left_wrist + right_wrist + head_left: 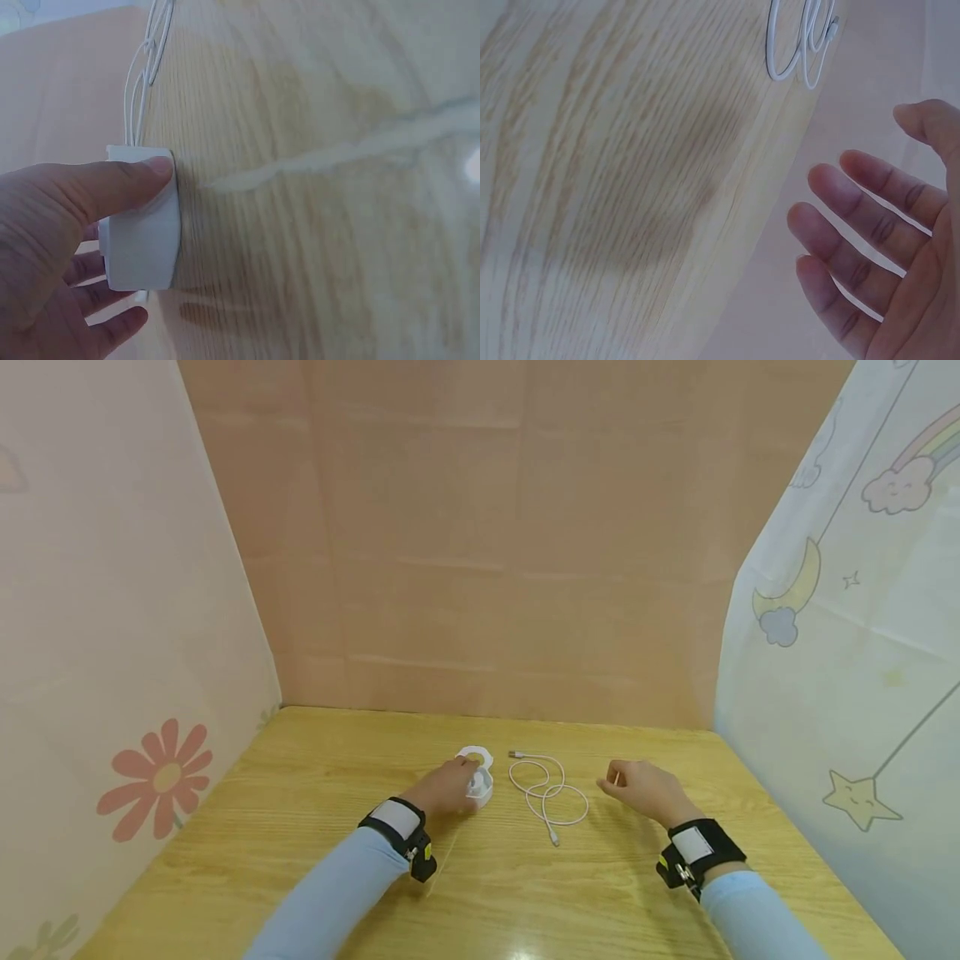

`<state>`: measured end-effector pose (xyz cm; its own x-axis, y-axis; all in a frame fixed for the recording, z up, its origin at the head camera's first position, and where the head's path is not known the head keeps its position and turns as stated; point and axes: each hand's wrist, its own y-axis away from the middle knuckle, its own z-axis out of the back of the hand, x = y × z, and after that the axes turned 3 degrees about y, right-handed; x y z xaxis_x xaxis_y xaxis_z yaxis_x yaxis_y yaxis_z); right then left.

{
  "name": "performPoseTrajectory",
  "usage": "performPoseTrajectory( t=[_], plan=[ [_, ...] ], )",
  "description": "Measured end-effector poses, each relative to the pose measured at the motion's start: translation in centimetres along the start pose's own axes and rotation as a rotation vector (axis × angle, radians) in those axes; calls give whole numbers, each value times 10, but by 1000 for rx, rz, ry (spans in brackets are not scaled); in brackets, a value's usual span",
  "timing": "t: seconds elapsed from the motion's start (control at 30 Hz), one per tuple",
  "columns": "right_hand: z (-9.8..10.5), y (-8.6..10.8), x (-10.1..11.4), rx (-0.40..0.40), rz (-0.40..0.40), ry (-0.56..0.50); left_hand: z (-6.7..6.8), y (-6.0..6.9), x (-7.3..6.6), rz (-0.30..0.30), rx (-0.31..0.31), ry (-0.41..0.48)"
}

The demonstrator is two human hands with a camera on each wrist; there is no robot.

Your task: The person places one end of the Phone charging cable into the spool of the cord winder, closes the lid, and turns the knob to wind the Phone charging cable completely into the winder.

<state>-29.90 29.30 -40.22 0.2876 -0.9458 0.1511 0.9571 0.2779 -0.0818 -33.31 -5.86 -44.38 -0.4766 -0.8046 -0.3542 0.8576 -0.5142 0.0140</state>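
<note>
With the left hand (446, 787) we grip the white case (483, 794), the thumb pressed on its near wall and the other fingers reaching round behind it; the right hand (647, 787) holds nothing, its fingers loosely bent, to the right of the white cable (551, 790). The case sits to the left of the cable, near it but apart, at the wooden table (360, 739); we cannot tell whether its underside touches the surface. For the step in hand, which we judge to be steadying the case, we should apply light, even pressure on the side walls and leave the cavity, with its round core (477, 784), unobstructed from above. We should also hold the fingers clear of the folded-back lid (469, 750), since a squeeze where lid and base meet could tilt the case. As to orientation, the lid lies at the far end and the base nearer us, so the long axis runs away from us, almost straight ahead, with the cavity facing upward. The cable lies in loose loops without one clear axis: its larger plug (515, 754) points left, and its smaller plug (555, 839) points toward us
</note>
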Motion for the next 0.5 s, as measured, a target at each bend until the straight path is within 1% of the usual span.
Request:
performPoseTrajectory(
  t=[0.07, 0.3, 0.5],
  plan=[
    [-1, 0, 0, 0, 1, 1, -1, 5, -4, 0, -9, -26],
    [-4, -2, -3, -4, -2, 14, -7, 27, -22, -38, -24, -41],
    [-8, -3, -4, 10, -8, 5, -12, 47, -43, -28, -16, -38]
  ],
)
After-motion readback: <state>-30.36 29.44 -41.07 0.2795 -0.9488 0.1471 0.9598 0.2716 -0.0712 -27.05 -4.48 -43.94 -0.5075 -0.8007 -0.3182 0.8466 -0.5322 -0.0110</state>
